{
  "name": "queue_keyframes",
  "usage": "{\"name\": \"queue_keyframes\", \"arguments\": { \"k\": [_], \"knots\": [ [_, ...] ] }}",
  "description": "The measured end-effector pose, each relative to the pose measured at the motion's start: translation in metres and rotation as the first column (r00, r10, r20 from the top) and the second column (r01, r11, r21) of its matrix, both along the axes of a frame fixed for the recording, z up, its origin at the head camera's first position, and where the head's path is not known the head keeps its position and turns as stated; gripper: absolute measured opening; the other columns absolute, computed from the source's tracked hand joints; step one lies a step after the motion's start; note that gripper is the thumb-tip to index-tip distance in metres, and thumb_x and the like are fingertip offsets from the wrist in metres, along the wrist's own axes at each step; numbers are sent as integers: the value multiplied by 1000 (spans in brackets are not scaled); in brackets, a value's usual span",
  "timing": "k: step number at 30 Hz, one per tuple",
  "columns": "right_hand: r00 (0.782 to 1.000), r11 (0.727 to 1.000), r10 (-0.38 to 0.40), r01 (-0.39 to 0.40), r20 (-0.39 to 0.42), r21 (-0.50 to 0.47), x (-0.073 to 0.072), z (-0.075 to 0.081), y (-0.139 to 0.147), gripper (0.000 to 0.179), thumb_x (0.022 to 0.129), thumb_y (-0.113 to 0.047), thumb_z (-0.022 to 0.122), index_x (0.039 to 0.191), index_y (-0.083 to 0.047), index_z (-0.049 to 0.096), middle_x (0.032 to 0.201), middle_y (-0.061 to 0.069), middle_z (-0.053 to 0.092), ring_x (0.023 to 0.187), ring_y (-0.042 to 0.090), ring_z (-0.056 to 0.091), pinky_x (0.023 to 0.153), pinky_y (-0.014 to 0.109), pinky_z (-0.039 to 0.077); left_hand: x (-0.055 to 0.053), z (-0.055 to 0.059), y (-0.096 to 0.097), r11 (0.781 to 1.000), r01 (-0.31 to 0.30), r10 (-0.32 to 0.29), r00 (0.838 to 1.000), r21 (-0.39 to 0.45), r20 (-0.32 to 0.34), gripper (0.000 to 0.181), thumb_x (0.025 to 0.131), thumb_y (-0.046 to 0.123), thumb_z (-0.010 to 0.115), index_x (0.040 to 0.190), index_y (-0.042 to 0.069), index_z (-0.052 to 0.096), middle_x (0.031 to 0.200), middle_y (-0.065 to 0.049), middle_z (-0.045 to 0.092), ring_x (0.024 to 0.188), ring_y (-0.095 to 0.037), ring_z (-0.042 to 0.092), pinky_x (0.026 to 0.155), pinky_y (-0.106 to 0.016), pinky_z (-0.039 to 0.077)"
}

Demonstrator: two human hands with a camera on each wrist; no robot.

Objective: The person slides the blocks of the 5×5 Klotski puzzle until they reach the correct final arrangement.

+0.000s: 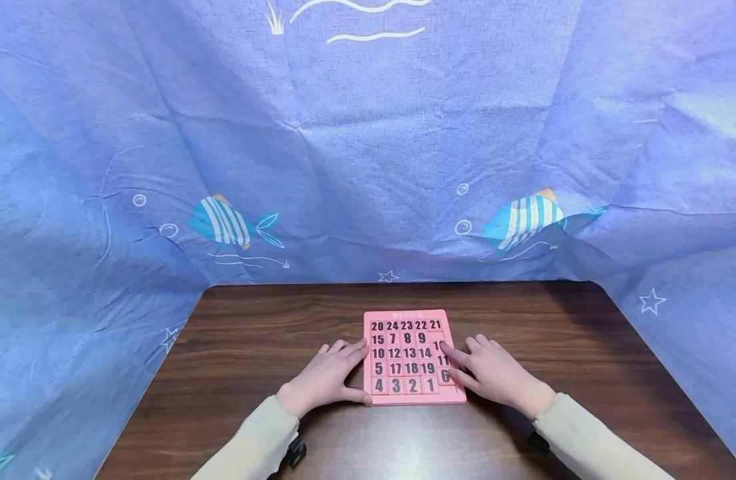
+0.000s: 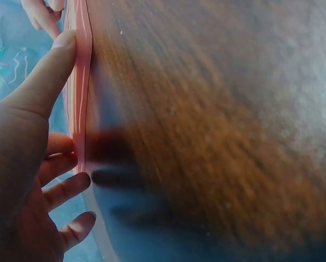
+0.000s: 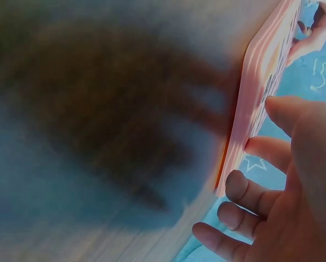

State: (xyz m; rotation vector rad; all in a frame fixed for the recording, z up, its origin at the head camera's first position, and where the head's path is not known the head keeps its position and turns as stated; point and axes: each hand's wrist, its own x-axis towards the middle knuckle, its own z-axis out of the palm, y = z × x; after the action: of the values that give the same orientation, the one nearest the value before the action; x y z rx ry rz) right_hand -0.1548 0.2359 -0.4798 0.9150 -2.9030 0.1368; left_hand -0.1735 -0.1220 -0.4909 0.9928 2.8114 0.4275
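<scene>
A pink number sliding puzzle [image 1: 415,399] lies flat on the table, black numbers on its tiles. The left hand [image 1: 325,379] rests along its left edge, fingertips at the side and thumb [image 2: 64,46] on the near left corner. At the right side, the right hand [image 1: 505,375] reaches over the frame. Its index fingertip touches a tile [image 1: 438,345] partly hidden by that finger, and its thumb touches the tile marked 6 [image 1: 445,376]. These tiles and the 11 [image 1: 443,361] sit out of line with the rows, with gaps above and below them.
The dark wooden table [image 1: 272,313] reaches out on all sides of the puzzle. Blue cloth [image 1: 368,147] printed with striped fish hangs behind it and at both sides. Dark wrist straps [image 1: 295,451] show at the pale sleeves.
</scene>
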Motion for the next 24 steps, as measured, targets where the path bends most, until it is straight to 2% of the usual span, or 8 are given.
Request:
{"name": "queue_keyframes", "arguments": {
  "k": [6, 11, 16, 20, 24],
  "knots": [
    [997, 999, 52, -52, -53, 6, 12, -1, 2, 46, 99, -39, 69, 138, -15, 70, 79, -4, 47, 74, 16, 39, 65, 32, 35, 0, -1, 0, 1000, 1, -1, 1000, 9, 0, 100, 81, 67, 77, 156, 9, 49, 162, -5, 45, 139, -25, 47, 109, -58, 40],
    [992, 997, 80, -79, -94, 7, 12, 0, 1, 42, 98, -37, 70, 134, -15, 73, 80, -5, 47, 75, 16, 40, 66, 33, 36, 0, 0, 0, 1000, 4, -4, 1000, 11, -10, 98, 82, 67, 77, 156, 9, 49, 162, -5, 46, 138, -25, 47, 107, -55, 41],
    [995, 997, 70, -72, -70, -21, -5, 6, -7, 38, 99, -35, 69, 131, -15, 74, 82, -4, 47, 78, 17, 43, 68, 36, 38, 0, -1, 0, 1000, 0, 0, 1000, 5, -18, 99, 81, 67, 77, 156, 9, 49, 162, -5, 46, 138, -24, 47, 107, -54, 41],
    [1000, 999, 24, -25, -19, -28, -23, 6, -16, 40, 100, -34, 69, 135, -15, 71, 87, 0, 53, 83, 20, 46, 73, 39, 41, 0, -2, 0, 1000, -1, 1, 1000, -4, -12, 99, 82, 68, 76, 157, 9, 49, 162, -4, 46, 138, -25, 47, 108, -57, 41],
    [1000, 1000, -17, 17, -19, -2, -39, 5, -25, 47, 99, -35, 70, 139, -11, 68, 90, 6, 55, 85, 25, 48, 76, 44, 43, 0, -2, -1, 1000, -2, 1, 1000, -10, -15, 98, 82, 69, 75, 156, 10, 49, 162, -4, 46, 137, -24, 48, 108, -57, 41]
  ]
}}
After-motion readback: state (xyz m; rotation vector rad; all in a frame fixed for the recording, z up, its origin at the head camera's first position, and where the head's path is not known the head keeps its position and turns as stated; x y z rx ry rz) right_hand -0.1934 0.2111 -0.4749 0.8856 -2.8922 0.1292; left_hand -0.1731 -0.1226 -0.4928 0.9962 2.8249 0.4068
